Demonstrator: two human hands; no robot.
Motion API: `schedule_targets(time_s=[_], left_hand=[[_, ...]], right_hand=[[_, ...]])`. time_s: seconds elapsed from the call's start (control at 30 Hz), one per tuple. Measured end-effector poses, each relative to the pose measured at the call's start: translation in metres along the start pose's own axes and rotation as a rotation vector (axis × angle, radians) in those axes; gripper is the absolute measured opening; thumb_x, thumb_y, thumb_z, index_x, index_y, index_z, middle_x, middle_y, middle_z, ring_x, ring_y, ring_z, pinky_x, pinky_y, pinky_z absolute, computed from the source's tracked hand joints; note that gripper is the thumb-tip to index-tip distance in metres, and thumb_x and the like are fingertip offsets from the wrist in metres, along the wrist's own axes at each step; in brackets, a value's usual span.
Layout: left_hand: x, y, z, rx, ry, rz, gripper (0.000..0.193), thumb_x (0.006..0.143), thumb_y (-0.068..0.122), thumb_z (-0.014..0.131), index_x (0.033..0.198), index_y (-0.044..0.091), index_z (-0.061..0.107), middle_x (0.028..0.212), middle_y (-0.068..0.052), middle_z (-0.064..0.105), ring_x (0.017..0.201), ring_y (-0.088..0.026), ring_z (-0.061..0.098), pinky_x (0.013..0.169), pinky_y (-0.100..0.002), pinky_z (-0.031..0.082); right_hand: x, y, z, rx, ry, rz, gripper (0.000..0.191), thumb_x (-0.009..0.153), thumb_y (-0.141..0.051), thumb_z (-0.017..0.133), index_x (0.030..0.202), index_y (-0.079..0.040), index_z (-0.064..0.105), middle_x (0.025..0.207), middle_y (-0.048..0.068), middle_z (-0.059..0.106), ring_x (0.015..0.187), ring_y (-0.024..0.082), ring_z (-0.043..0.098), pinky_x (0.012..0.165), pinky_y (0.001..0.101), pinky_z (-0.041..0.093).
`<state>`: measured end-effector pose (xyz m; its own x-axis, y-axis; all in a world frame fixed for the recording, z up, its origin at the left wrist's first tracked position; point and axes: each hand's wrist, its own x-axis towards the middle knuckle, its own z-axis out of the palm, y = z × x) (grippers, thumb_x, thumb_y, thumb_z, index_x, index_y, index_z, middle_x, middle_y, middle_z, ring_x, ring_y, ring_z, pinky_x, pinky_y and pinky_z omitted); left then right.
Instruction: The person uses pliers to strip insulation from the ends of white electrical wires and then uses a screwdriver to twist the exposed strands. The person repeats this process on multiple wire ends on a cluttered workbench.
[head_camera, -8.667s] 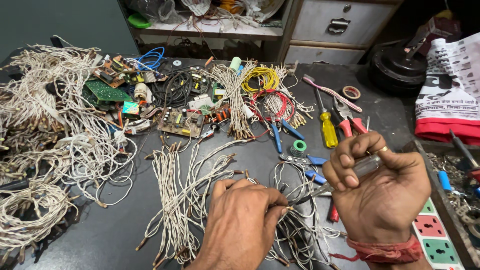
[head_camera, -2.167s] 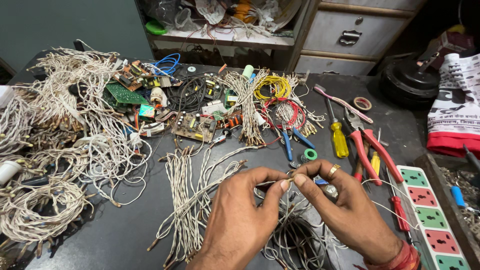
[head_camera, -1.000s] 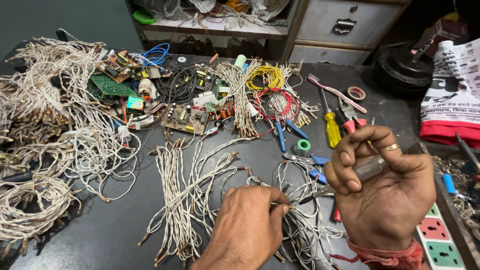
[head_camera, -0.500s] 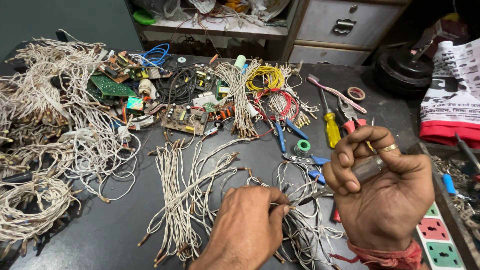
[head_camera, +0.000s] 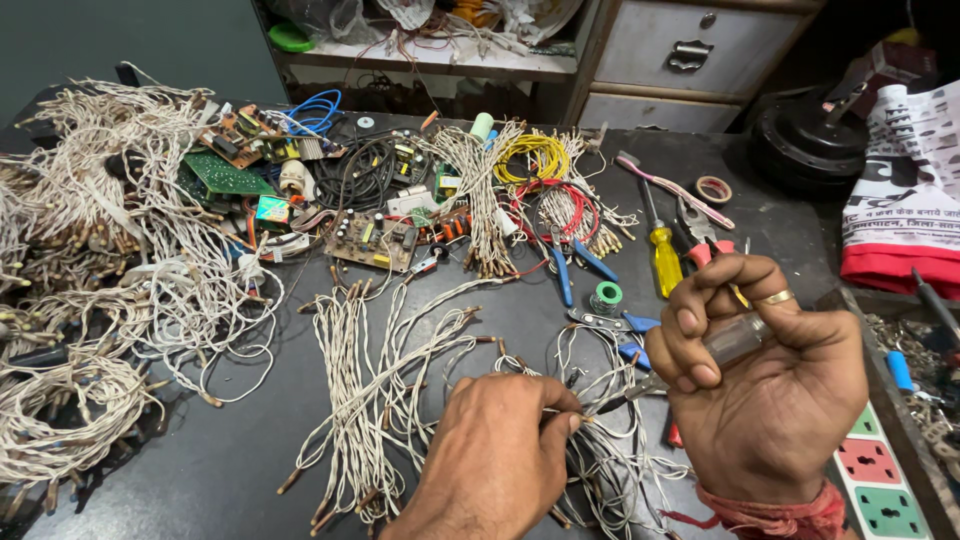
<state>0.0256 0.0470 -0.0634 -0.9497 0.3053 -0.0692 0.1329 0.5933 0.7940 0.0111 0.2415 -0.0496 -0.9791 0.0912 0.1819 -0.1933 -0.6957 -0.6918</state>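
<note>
Two hands grip a screwdriver (head_camera: 700, 355) and wire (head_camera: 590, 450) over a cluttered dark table (head_camera: 230, 460) below shelves (head_camera: 440, 60)

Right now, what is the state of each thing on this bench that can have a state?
left hand: pinching a thin wire lead between its fingertips.
right hand: closed around a clear-handled tool.
clear-handled tool: held, tip pointing toward the left hand.
blue-handled pliers: lying flat, handles spread.
yellow screwdriver: lying flat, unused.
drawer: shut.
white wire bundles: loose, spread on the table.
</note>
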Motion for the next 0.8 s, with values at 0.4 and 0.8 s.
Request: schedule_targets(time_s=[0.4,0.8], left_hand=[[0.001,0.000,0.007,0.001,-0.030,0.012,0.011,0.088,0.020,0.072,0.092,0.012,0.078,0.080,-0.016,0.073,0.085,-0.032,0.072,0.093,-0.042,0.050],[0.005,-0.007,0.015,0.012,-0.028,-0.001,0.014,0.084,0.017,0.074,0.097,0.015,0.080,0.086,-0.011,0.076,0.093,-0.028,0.071,0.097,-0.041,0.044]], right_hand=[[0.003,0.003,0.002,-0.088,0.003,0.030,0.033,0.103,-0.028,0.043,0.115,-0.001,0.058,0.091,0.013,0.052,0.070,0.018,0.044,0.069,0.0336,0.037],[0.005,0.010,0.008,-0.172,0.102,0.080,0.018,0.107,-0.027,0.044,0.103,-0.010,0.049,0.091,0.007,0.049,0.072,0.016,0.044,0.070,0.0344,0.039]])
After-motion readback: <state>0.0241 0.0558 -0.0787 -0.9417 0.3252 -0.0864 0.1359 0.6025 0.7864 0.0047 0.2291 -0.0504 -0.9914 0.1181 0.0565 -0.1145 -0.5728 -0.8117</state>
